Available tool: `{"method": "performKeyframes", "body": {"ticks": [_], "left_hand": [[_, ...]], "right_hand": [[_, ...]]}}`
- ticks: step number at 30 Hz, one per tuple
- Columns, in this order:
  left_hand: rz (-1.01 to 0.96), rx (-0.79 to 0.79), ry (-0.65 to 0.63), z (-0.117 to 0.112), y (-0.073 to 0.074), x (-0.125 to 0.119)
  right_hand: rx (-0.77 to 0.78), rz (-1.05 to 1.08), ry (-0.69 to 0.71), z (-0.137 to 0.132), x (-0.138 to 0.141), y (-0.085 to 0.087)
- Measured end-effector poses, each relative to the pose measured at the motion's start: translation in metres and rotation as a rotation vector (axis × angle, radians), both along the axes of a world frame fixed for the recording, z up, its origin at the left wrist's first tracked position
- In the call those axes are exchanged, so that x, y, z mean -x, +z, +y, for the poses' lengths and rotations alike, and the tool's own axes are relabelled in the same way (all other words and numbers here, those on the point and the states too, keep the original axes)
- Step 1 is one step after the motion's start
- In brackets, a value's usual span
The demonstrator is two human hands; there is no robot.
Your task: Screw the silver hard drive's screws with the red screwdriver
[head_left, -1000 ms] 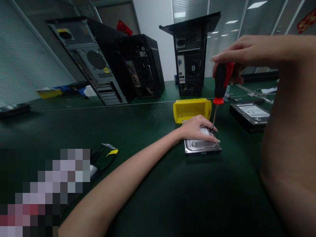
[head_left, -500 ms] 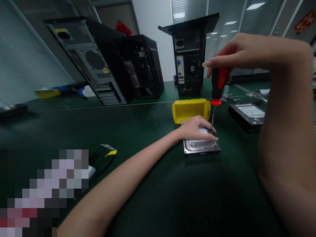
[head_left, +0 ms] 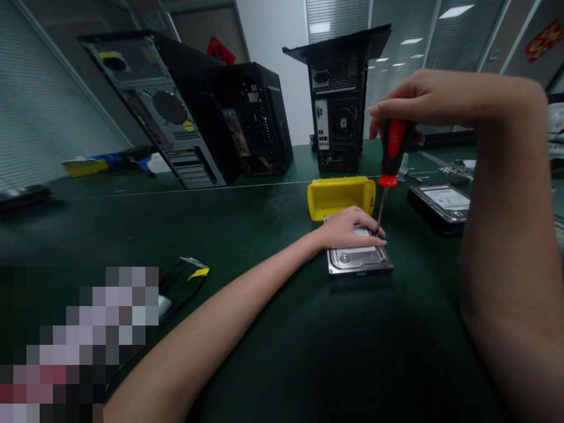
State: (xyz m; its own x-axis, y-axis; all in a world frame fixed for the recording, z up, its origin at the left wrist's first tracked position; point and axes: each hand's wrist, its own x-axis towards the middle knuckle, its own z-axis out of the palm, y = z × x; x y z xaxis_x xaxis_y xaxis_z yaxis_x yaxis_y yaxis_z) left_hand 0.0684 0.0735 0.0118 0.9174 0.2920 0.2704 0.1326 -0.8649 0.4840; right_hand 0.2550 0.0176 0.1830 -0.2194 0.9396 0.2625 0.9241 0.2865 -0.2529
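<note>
A silver hard drive (head_left: 359, 261) lies flat on the green tabletop. Across its upper part rests my left hand (head_left: 348, 229), thumb and fingers curled around the screwdriver's tip area and holding the drive down. My right hand (head_left: 403, 106) is closed from above on the red and black handle of a screwdriver (head_left: 392, 150). The screwdriver stands nearly upright, leaning slightly right, and its shaft runs down to the drive's top right part between my left thumb and fingers. The very tip and any screw under it are too small to make out.
A yellow bin (head_left: 341, 197) stands just behind the drive. Another hard drive (head_left: 443, 202) sits to the right. Several computer cases (head_left: 341, 111) line the back. Black cables with a yellow tag (head_left: 199, 273) lie at left, beside a pixelated patch.
My right hand and the screwdriver handle have shifted slightly right and down, so the screwdriver leans a little more. My left thumb has moved slightly; the drive stays put.
</note>
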Motion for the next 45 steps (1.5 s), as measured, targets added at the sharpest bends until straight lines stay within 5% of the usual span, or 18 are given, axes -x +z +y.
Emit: {"method": "performKeyframes", "body": {"ticks": [9, 17, 25, 32, 45], "left_hand": [[-0.008, 0.004, 0.003, 0.0, 0.0, -0.001], [0.016, 0.014, 0.017, 0.0, 0.0, 0.0], [0.026, 0.018, 0.023, 0.0, 0.0, 0.0], [0.009, 0.008, 0.024, 0.001, 0.0, 0.0], [0.002, 0.033, 0.009, 0.0, 0.001, -0.002]], "right_hand": [[-0.046, -0.045, 0.009, -0.003, 0.007, 0.0], [0.133, 0.137, 0.052, 0.001, 0.007, 0.004], [0.156, 0.129, 0.118, 0.014, -0.01, 0.002], [0.065, 0.052, 0.045, 0.005, -0.007, 0.0], [0.126, 0.141, -0.066, -0.001, 0.004, 0.006]]}}
